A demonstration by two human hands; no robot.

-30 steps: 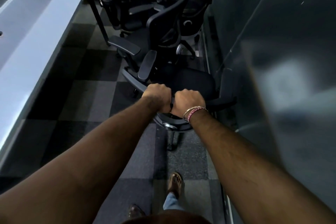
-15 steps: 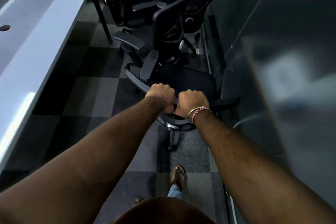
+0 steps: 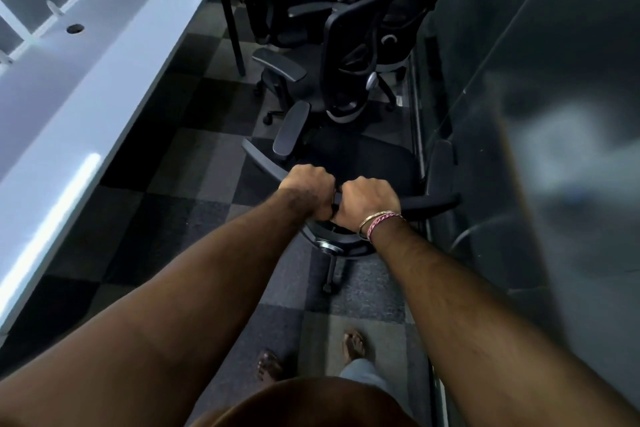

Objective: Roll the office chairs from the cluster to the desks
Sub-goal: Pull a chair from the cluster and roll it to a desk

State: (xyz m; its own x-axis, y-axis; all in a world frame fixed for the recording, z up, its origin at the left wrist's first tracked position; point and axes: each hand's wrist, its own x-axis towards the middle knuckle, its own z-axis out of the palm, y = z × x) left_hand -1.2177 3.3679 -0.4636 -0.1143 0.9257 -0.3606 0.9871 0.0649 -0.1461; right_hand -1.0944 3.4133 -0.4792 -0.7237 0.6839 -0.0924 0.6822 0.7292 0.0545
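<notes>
The office chair (image 3: pixel 360 163), gripped at its backrest top by the curled left hand (image 3: pixel 306 191) and right hand (image 3: pixel 369 199), has rolled slightly back from the cluster (image 3: pixel 349 28), beside the long surface (image 3: pixel 104 55).

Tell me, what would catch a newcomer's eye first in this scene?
Two outstretched arms dominate the centre: the left hand and right hand grip the top of a black office chair's backrest, side by side. Beyond it, a cluster of chairs crowds the aisle against a dark glass wall, while a long white desk runs along the left.
</notes>
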